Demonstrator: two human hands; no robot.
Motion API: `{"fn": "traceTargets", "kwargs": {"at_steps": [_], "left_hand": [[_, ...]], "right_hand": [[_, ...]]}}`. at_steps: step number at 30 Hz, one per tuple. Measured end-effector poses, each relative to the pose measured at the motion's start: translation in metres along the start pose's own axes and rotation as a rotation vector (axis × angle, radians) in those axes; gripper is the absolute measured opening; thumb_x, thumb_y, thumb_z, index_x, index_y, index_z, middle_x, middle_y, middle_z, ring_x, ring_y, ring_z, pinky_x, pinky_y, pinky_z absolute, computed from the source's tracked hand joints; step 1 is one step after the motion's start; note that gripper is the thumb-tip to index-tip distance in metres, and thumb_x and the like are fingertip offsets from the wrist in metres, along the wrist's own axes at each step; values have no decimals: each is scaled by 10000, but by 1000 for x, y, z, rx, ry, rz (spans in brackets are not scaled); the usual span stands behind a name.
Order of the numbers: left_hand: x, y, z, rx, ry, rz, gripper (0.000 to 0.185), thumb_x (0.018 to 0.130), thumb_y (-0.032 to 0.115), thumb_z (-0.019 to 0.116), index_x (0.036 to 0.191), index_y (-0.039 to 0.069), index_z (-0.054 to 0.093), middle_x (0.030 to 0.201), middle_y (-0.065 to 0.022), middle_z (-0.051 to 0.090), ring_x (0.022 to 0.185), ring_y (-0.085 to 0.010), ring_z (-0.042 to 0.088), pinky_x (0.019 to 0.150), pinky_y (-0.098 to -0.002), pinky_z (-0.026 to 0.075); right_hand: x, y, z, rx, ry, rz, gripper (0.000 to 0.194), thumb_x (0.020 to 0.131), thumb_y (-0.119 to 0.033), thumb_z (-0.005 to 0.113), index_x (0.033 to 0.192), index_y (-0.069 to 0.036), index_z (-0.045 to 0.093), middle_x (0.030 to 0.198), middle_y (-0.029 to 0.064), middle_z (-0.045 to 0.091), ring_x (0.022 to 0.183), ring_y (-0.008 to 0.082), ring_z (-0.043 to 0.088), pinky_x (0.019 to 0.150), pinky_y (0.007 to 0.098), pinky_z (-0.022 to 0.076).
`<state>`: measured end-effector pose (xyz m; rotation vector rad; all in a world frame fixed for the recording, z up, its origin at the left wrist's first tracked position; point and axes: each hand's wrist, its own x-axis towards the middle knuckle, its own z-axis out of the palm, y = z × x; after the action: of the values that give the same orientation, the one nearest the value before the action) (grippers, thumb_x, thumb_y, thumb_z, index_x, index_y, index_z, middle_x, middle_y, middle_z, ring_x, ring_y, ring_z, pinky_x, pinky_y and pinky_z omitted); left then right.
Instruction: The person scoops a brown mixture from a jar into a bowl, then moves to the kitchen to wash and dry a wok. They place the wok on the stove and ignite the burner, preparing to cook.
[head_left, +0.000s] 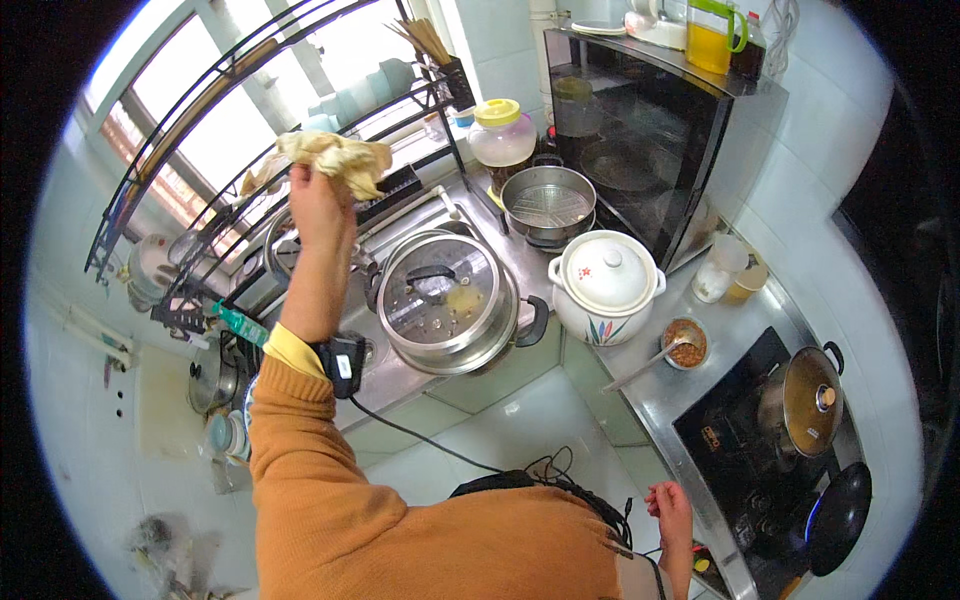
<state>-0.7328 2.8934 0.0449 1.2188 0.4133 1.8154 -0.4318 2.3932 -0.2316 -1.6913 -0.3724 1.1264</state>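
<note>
My left hand (315, 196) is raised at the dish rack by the window and grips a pale yellow cloth (341, 159), bunched above the fingers. In front of me, over the sink (360, 352), stands a wide steel pot (450, 360) with a glass lid (442, 296). It lies to the right of my left forearm. Low at my right side hangs my right hand (670, 506), fingers loosely bent, nothing visible in it. It is near the front edge of the counter with the cooktop.
A black wire rack (214, 217) runs along the window. Right of the sink are a steel steamer (550, 199), a lidded white pot (604, 300) and a bowl of sauce (684, 343) with a ladle. A lidded pan (806, 405) sits on the cooktop (739, 450). A black cable (427, 439) trails from my left wrist.
</note>
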Motion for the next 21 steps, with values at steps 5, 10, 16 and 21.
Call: {"fn": "traceTargets", "kwargs": {"at_steps": [5,10,16,21], "left_hand": [[96,-36,-32,239,-31,179,297,876,50,586,1154,-6,498,1056,-96,595,951,-196,614,849,-314,510],[195,-88,-53,692,50,109,432,848,156,638,1202,-29,475,1088,-127,581,960,-215,585,757,-353,525],[185,-135,-73,775,-46,-13,597,869,278,602,1344,7,364,1267,-200,476,1119,-263,502,922,-334,431],[125,-117,-30,573,-178,-52,542,921,210,544,1385,20,339,1366,-182,424,1227,-267,446,1006,-345,374]], "right_hand": [[14,-4,27,-34,-36,-39,203,937,-226,537,969,-31,582,799,44,622,654,91,522,612,229,431],[14,2,39,-25,-34,60,176,927,-202,554,987,-40,586,837,44,639,702,98,554,640,238,451],[0,19,34,-11,15,-8,232,917,-234,582,1010,-22,576,844,53,657,736,115,598,675,267,487],[-22,22,27,-282,104,-13,334,883,-351,594,1012,-43,595,897,114,660,829,218,629,738,339,496]]}}
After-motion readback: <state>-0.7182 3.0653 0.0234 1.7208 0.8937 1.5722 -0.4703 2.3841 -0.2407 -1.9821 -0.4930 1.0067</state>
